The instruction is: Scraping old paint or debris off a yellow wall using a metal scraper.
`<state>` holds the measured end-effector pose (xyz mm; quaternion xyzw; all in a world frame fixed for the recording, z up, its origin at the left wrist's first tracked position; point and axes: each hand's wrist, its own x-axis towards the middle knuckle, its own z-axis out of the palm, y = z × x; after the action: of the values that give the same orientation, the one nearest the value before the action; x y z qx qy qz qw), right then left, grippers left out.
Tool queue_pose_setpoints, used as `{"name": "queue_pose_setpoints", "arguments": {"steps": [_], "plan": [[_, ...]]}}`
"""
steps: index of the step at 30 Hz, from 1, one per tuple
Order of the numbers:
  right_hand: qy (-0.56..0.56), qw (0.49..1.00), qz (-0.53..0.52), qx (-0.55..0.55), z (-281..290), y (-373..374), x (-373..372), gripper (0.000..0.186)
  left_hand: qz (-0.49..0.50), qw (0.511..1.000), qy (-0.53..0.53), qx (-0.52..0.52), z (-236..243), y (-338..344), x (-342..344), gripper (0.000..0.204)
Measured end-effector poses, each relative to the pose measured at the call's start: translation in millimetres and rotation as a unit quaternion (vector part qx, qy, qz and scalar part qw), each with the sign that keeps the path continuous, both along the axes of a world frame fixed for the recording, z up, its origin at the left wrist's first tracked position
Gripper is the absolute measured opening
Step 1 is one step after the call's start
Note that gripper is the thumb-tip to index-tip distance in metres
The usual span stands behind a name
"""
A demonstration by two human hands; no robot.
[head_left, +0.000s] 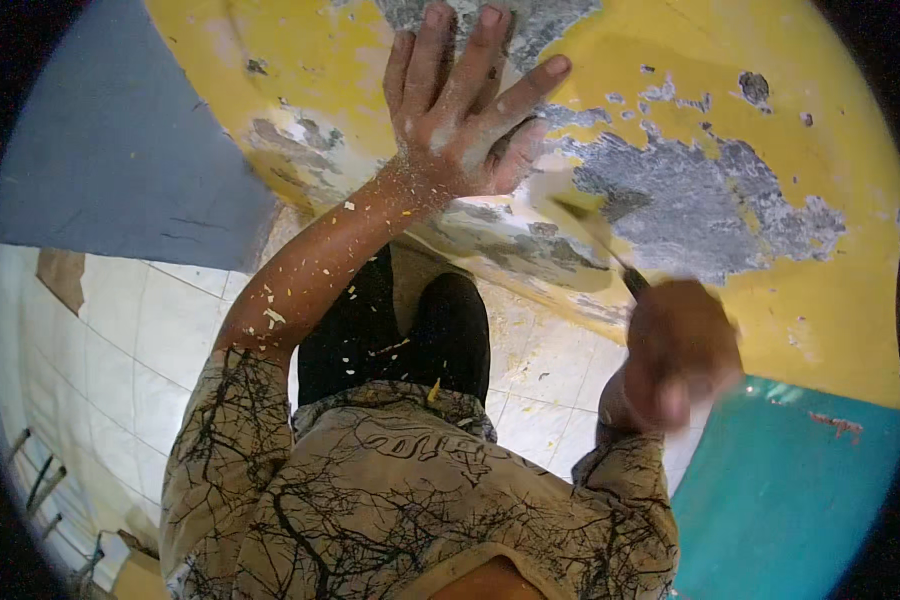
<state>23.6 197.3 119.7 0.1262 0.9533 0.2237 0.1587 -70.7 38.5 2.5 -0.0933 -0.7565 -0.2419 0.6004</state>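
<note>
My left hand (460,125) lies with fingers spread on a yellow painted wall (670,40), its skin dusted with pale powder. Flakes of paint cling to my left forearm. In my right hand (682,350), closed and blurred by motion, is a paint scraper (610,245) with a dark handle and a thin blade. The blade's tip is at the wall, below and right of my left hand. Around it the yellow coat has come away, leaving a rough grey patch (670,200) with ragged edges. Smaller bare spots dot the paint.
A grey-blue surface (120,150) borders the yellow on the left, a teal one (800,480) at lower right. White floor tiles (120,330) below carry scattered chips and a brown piece (62,278). Dark bars (42,482) stand at lower left.
</note>
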Motion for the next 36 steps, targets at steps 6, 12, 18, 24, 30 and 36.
{"name": "queue_pose_setpoints", "arguments": {"steps": [6,12,18,24,30,36], "plan": [[0.133,0.87,0.293,-0.375,-9.5,25.9,17.8,0.027,0.006,1.0,-0.005,-0.004,3.6,1.0,8.9,0.04],[0.239,0.421,0.536,-0.691,-28.9,47.1,17.7,0.036,-0.004,1.0,-0.015,0.007,-4.7,-11.6,7.6,0.042],[0.3,0.399,0.447,-0.742,-36.4,17.0,-13.8,0.038,-0.045,0.992,0.116,0.022,-6.2,-8.1,-7.0,0.041],[0.43,0.254,0.511,-0.7,-51.8,21.1,13.6,0.035,-0.081,0.994,0.016,0.078,-23.6,-2.2,17.5,0.037],[0.484,0.07,0.432,-0.758,-80.7,-2.4,40.3,0.041,-0.582,0.452,-0.357,0.574,-40.0,75.0,137.3,0.031],[0.524,0.225,0.33,-0.752,-106.6,20.5,60.0,0.035,-0.62,0.343,-0.248,0.66,-18.8,68.3,118.9,0.024]]}}
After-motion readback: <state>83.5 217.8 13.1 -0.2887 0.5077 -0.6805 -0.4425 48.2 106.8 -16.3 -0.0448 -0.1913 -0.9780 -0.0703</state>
